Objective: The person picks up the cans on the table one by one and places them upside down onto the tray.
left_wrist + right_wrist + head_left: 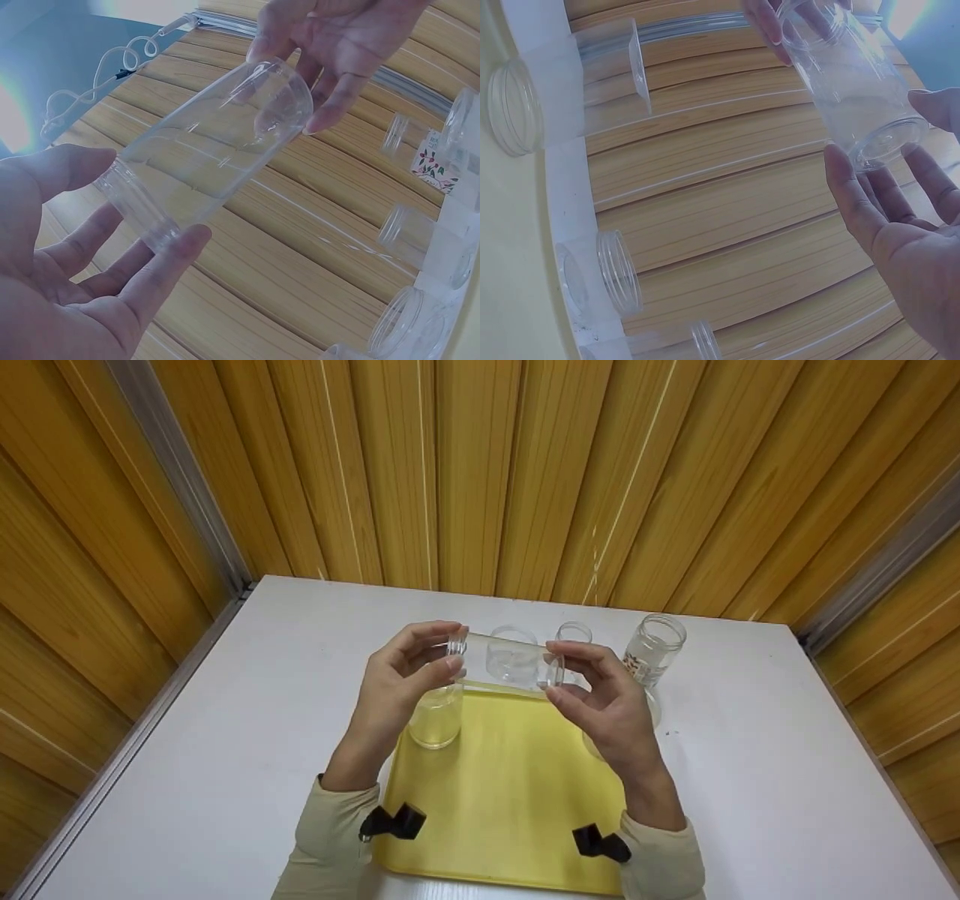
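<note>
Both hands hold a clear, empty-looking jar (480, 661) sideways above the back part of the yellow tray (510, 810). My left hand (405, 675) pinches the threaded neck between thumb and fingers. At the other end, my right hand (604, 694) grips the round base with thumb and fingertips. The left wrist view shows the bare wall of this jar (202, 142) between the two hands. Below the left hand, another clear jar (436, 724) stands on the tray, its top hidden by that hand. The right wrist view shows its threaded mouth (514, 109) facing down.
Behind the tray stand a wide, short jar (513, 660), seen partly through the held one, and a narrower jar (575, 631). A jar with a floral label (651, 652) is at the back right. Another clear jar is partly hidden by the right hand. Wood-patterned panels (480, 472) border the white table (300, 697).
</note>
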Tool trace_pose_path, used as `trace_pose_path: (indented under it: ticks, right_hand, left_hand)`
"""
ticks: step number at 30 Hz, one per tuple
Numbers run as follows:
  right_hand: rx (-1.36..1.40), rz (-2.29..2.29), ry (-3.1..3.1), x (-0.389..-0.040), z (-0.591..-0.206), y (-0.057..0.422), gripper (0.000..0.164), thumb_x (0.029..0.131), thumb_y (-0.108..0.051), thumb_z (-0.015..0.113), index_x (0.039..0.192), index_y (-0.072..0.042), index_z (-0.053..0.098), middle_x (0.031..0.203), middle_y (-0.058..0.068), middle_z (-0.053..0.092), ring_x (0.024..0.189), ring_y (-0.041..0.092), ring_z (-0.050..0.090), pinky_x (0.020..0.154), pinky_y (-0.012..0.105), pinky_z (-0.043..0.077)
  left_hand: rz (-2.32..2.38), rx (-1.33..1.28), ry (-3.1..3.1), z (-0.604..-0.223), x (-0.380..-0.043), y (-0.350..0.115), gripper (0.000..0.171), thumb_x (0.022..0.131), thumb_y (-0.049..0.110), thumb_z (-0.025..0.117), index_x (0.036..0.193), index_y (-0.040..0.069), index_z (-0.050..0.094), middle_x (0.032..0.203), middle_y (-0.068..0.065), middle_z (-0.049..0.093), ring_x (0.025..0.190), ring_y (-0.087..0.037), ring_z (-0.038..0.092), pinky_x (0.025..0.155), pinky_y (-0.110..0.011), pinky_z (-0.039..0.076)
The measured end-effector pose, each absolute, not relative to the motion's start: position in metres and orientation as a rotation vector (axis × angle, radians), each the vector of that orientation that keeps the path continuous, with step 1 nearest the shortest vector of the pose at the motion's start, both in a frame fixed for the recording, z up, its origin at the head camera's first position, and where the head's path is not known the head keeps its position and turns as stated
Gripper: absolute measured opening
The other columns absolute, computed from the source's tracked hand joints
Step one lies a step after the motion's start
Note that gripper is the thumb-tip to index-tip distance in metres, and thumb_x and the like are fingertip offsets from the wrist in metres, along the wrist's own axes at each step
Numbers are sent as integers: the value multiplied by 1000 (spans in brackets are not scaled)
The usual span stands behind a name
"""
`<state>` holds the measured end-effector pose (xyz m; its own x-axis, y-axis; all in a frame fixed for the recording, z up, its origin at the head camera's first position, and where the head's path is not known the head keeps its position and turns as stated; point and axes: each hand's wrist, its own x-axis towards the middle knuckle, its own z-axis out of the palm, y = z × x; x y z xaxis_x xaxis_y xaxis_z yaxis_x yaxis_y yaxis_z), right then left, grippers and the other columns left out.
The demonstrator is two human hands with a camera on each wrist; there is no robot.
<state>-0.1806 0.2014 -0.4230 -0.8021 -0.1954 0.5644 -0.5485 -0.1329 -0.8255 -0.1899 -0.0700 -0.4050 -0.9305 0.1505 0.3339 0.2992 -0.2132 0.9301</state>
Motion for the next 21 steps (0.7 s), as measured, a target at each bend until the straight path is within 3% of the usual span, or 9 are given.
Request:
trace_pose_path:
  ticks: [21]
  right_hand:
    - [862, 2001, -1863, -179, -421, 207, 48, 86, 23, 70, 132, 18, 55, 133, 19, 61, 121, 28, 62, 95, 32, 58]
  left_hand:
    - [-2194, -578, -1973, -401, -187, -71, 39, 98, 14, 73, 136, 4, 67, 135, -8, 68, 122, -29, 63, 96, -42, 57]
